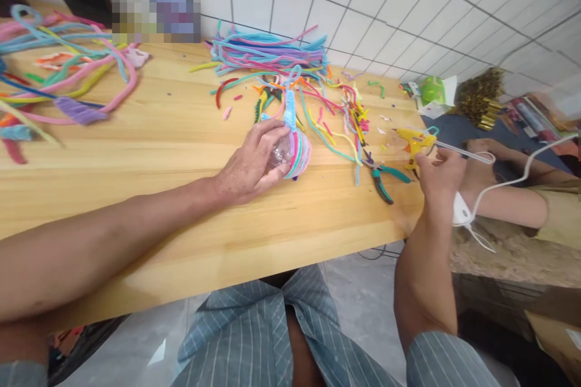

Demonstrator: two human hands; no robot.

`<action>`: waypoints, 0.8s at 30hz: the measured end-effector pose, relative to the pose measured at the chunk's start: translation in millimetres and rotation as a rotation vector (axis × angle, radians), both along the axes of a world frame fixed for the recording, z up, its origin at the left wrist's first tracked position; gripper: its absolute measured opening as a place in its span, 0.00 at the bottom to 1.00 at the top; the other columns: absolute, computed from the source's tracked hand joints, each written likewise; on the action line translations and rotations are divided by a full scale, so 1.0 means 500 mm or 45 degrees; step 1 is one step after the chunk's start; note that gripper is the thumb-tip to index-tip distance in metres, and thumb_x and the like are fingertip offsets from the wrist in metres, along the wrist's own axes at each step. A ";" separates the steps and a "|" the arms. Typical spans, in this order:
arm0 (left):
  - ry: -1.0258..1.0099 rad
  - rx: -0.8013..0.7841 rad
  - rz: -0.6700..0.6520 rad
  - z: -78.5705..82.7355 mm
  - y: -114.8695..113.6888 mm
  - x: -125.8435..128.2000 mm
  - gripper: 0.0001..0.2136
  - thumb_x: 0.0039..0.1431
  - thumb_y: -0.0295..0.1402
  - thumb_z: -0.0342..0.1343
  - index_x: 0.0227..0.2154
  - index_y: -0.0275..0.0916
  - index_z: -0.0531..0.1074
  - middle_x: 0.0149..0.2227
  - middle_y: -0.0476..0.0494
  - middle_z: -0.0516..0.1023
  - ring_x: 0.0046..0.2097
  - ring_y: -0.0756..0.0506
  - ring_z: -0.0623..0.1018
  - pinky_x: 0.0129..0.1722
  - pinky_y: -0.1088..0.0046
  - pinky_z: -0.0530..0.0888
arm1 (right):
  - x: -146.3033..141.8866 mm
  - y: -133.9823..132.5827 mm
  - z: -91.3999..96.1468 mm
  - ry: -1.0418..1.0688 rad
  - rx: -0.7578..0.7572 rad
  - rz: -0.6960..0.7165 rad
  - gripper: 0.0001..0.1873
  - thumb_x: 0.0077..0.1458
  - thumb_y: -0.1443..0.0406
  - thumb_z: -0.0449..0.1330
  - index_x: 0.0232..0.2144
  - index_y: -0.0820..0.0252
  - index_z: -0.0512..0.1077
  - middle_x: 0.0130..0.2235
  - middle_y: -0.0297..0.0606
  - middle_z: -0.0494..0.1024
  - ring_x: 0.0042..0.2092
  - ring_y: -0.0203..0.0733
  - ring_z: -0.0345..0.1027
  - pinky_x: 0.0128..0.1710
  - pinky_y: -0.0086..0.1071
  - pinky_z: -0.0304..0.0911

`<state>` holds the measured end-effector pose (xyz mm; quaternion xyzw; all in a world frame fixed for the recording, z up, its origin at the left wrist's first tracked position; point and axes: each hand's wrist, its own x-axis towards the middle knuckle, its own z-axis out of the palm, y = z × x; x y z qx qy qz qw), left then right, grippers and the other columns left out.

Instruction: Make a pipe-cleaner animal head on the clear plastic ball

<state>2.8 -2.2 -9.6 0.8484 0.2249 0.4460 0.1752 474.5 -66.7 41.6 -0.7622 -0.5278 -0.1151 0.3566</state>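
Note:
My left hand point(256, 160) is closed around a clear plastic piece point(282, 151), rounded like a small bottle or ball. Its right side is wrapped in pink, teal and lilac pipe cleaners point(300, 154), and a light blue pipe-cleaner stem point(290, 109) rises from its top with a loop at the end. At the table's right end my right hand point(441, 174) has its fingers curled at the grip of a yellow hot glue gun point(415, 144). A clear glue stick point(465, 151) sticks out of the gun's back. Pliers point(381, 181) with teal handles lie just left of that hand.
A bundle of pipe cleaners point(272, 51) lies by the tiled wall, with loose offcuts point(349, 109) in front. More pipe cleaners point(72, 78) spread at the left. Another person's arm point(508, 199) and a white cord point(517, 178) are at the right, near gold tinsel point(483, 97).

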 end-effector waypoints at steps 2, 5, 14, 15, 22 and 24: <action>0.014 -0.012 -0.002 0.003 -0.002 0.001 0.31 0.74 0.49 0.55 0.73 0.44 0.57 0.70 0.28 0.65 0.74 0.30 0.65 0.74 0.36 0.67 | -0.083 -0.020 0.012 0.144 0.119 -0.122 0.22 0.47 0.63 0.73 0.44 0.53 0.72 0.50 0.50 0.80 0.44 0.49 0.74 0.49 0.50 0.69; 0.031 -0.005 0.009 0.002 0.000 0.002 0.31 0.75 0.49 0.53 0.73 0.43 0.56 0.70 0.27 0.64 0.75 0.31 0.64 0.74 0.38 0.66 | -0.243 -0.031 0.027 0.327 0.043 0.393 0.28 0.56 0.57 0.71 0.56 0.54 0.72 0.57 0.50 0.80 0.54 0.53 0.78 0.56 0.52 0.71; -0.013 -0.025 0.029 -0.007 -0.001 0.008 0.31 0.76 0.50 0.50 0.73 0.41 0.55 0.71 0.27 0.64 0.75 0.32 0.64 0.75 0.41 0.65 | -0.500 -0.013 0.001 0.400 -0.159 1.003 0.41 0.59 0.54 0.70 0.69 0.46 0.60 0.72 0.47 0.66 0.74 0.60 0.60 0.71 0.65 0.64; -0.012 -0.031 0.032 -0.008 -0.001 0.008 0.31 0.76 0.51 0.50 0.73 0.41 0.56 0.71 0.27 0.64 0.75 0.32 0.63 0.75 0.42 0.65 | -0.507 -0.013 -0.006 0.420 -0.151 1.015 0.40 0.59 0.54 0.69 0.69 0.46 0.60 0.72 0.47 0.66 0.75 0.60 0.60 0.71 0.65 0.64; -0.046 -0.027 0.011 -0.009 -0.001 0.010 0.30 0.77 0.50 0.48 0.74 0.42 0.55 0.71 0.27 0.63 0.75 0.33 0.63 0.75 0.43 0.64 | -0.541 -0.003 -0.033 0.595 -0.087 1.040 0.32 0.63 0.58 0.65 0.66 0.47 0.63 0.69 0.44 0.69 0.71 0.54 0.66 0.71 0.59 0.66; -0.057 -0.033 0.019 -0.009 -0.002 0.011 0.29 0.77 0.49 0.47 0.73 0.41 0.55 0.71 0.26 0.62 0.75 0.33 0.63 0.75 0.43 0.64 | -0.544 0.000 -0.039 0.633 -0.069 1.040 0.32 0.63 0.59 0.65 0.66 0.47 0.62 0.69 0.45 0.69 0.71 0.54 0.65 0.72 0.59 0.64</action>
